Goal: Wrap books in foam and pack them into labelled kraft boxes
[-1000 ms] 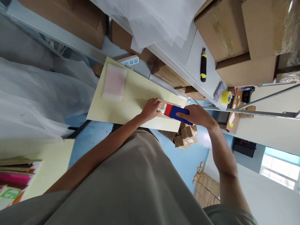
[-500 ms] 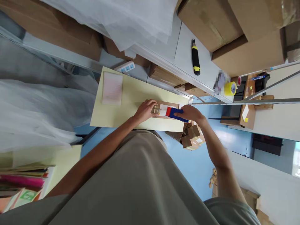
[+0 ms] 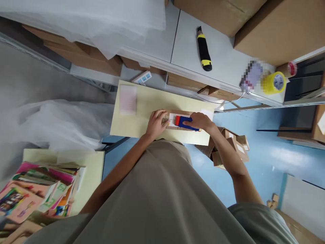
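A small flat cardboard package (image 3: pixel 180 113) with a white label lies on a pale yellow table (image 3: pixel 144 115). My right hand (image 3: pixel 200 121) is closed around a blue and red tape dispenser (image 3: pixel 183 122) that rests on the package. My left hand (image 3: pixel 156 123) presses its curled fingers on the package's left end, beside the dispenser's red head. A pink stack of papers (image 3: pixel 127 99) lies at the table's far left.
A yellow and black utility knife (image 3: pixel 203 50) lies on the grey shelf, with a yellow tape roll (image 3: pixel 274 82) to its right. Large cardboard boxes (image 3: pixel 276 23) stand behind. Small boxes (image 3: pixel 228 145) sit on the blue floor. Colourful booklets (image 3: pixel 38 195) are piled at lower left.
The view has swung and pulled back, so the table and hands look smaller. The dispenser has slid a little along the package. Both hands keep their hold.
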